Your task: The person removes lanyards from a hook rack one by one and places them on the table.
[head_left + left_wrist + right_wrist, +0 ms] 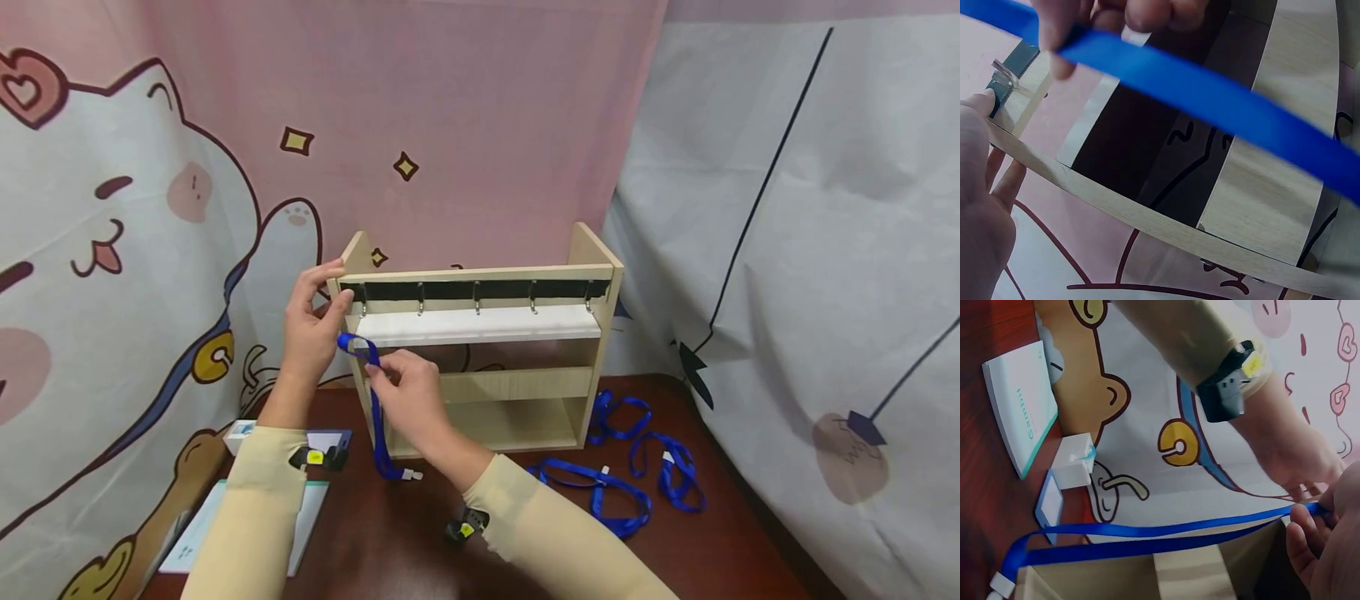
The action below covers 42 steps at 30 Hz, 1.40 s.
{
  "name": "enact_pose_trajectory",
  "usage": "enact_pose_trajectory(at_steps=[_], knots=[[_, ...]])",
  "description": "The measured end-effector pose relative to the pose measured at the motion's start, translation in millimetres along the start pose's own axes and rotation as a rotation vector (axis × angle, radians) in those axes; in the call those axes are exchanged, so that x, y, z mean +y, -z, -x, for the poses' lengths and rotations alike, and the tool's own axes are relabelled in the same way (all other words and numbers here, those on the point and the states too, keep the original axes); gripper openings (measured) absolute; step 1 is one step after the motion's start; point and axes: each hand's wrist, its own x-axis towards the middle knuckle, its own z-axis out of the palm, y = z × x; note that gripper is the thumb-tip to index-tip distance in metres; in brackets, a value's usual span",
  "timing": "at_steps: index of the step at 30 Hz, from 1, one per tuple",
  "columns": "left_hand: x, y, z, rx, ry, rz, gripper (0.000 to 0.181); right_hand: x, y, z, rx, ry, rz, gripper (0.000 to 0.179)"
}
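A light wooden rack (517,383) stands on the table, with several metal hooks (477,296) along a black strip (448,291) under its top edge. My left hand (311,333) grips the rack's upper left side, the thumb in front by the strip and the fingers behind the panel. Below the leftmost hook, my right hand (412,398) pinches a blue lanyard (378,425) near its looped top. The strap hangs down the rack's left front, its white clip (411,475) low by the tabletop. In the left wrist view the lanyard (1210,112) crosses in front of the rack.
Several more blue lanyards (630,525) lie coiled on the dark red table to the right of the rack. On the left are a white box with green edging (1022,406), a small white box (1074,461) and a blue-edged card (1051,499). Printed curtains (480,125) enclose the table.
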Motion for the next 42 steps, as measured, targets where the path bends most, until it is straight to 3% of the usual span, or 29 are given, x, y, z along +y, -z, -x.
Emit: enact_pose_trajectory(at_steps=[6,14,18,34,42], knots=[[-1.5,0.7,-0.6,0.003,0.002,-0.017,0.035,-6.4,20.5,-0.9,-0.038,-0.03,-0.077,0.012],[6.8,-1.8,-0.1,0.011,0.015,-0.028,0.033,-12.8,46.3,-2.4,-0.087,-0.081,-0.188,0.015],[2.6,-0.9,-0.1,0.008,0.017,-0.022,0.034,-15.8,58.5,-3.6,-0.093,-0.114,-0.224,0.015],[-1.5,2.0,1.6,-0.013,0.03,-0.006,0.034,-17.4,110.9,1.5,-0.142,-0.076,-0.186,0.017],[1.2,1.0,1.0,-0.005,0.026,-0.006,0.036,-8.6,123.3,1.8,-0.15,-0.077,-0.164,0.016]])
